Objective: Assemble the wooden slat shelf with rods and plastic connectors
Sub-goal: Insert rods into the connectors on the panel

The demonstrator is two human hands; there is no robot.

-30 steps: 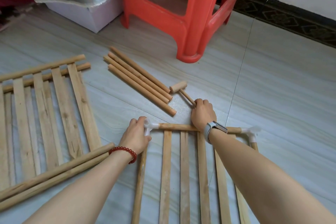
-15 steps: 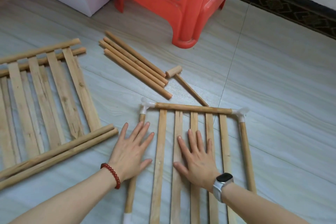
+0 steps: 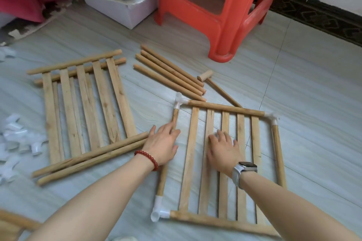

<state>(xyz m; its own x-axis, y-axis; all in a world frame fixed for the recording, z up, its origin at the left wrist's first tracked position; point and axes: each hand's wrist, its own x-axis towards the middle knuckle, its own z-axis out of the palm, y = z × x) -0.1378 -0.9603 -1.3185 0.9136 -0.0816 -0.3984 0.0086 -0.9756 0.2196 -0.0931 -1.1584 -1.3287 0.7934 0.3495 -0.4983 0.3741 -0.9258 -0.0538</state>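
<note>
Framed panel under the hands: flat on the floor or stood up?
Flat on the floor. The framed panel lies with three visible white corner connectors down on the tiles; both hands rest on top of it.

A square slat panel (image 3: 225, 162) lies flat on the floor, five pale wooden slats running between a far rod and a near rod; side rods close its left and right edges; white plastic connectors sit at three visible corners: far left (image 3: 179, 102), far right (image 3: 272, 119), near left (image 3: 159, 211); two more slat panels (image 3: 82, 107) without connectors lie stacked to its left; four loose rods (image 3: 170, 73) lie side by side beyond the panel, touching one another; a small wooden mallet (image 3: 217, 86) lies just right of them; spare white connectors (image 3: 17, 143) lie scattered at the far left.
</note>
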